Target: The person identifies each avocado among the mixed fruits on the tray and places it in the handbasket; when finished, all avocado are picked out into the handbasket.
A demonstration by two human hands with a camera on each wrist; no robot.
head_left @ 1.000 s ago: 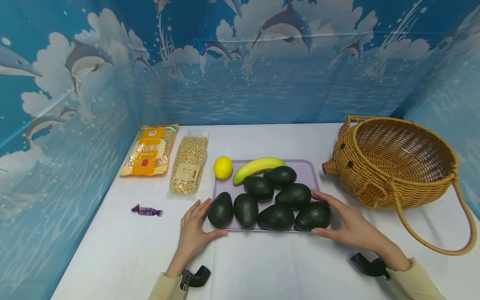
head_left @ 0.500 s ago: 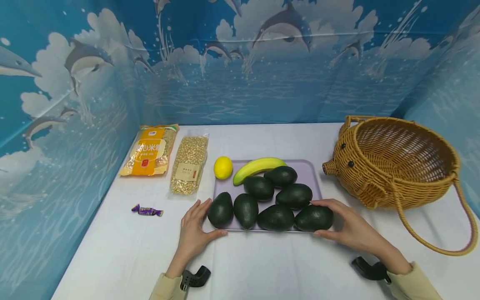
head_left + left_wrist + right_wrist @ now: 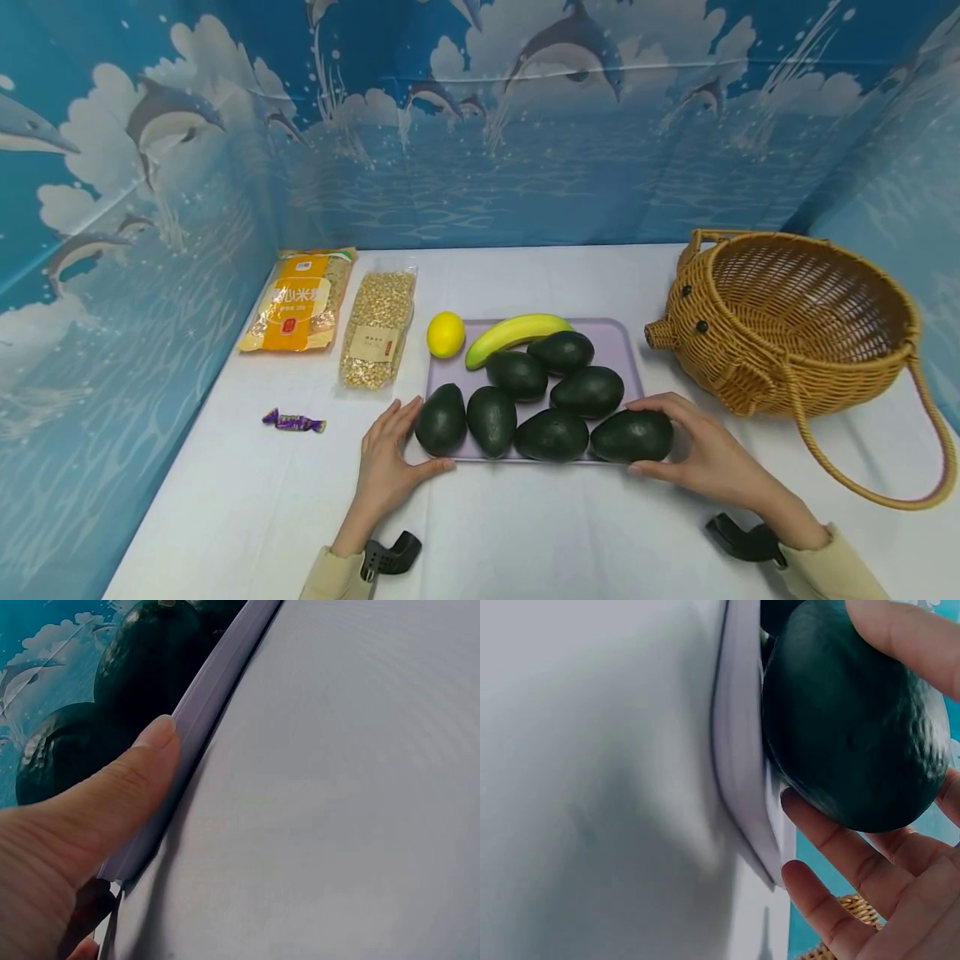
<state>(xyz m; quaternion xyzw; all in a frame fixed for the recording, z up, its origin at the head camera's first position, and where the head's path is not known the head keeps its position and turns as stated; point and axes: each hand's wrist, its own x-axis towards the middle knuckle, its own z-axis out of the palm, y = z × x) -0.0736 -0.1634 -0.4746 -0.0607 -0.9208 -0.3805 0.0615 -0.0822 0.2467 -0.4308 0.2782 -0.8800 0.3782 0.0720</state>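
Observation:
A lilac tray (image 3: pixel 615 342) carries several dark green avocados, a banana (image 3: pixel 517 337) and, at its back left corner, a lemon (image 3: pixel 446 335). My left hand (image 3: pixel 392 458) holds the tray's front left corner, fingers along the left side. In the left wrist view the thumb (image 3: pixel 154 739) lies on the tray's rim (image 3: pixel 214 682). At the front right corner my right hand (image 3: pixel 701 446) grips an avocado (image 3: pixel 633 436) between thumb and fingers, its wide end past the tray's right edge. The right wrist view shows that avocado (image 3: pixel 851 724) over the tray's rim (image 3: pixel 742 735).
To the right stands a wicker basket (image 3: pixel 720 358) with an animal face, its looped handle (image 3: pixel 862 492) hanging toward the front. Left of the tray lie an orange bag of grain (image 3: pixel 296 304), a clear bag of grain (image 3: pixel 378 325) and a purple wrapped candy (image 3: pixel 295 421).
The front right avocado has shifted slightly right and turned to lie more lengthwise, with my right hand moving along. My left hand and the tray have stayed put.

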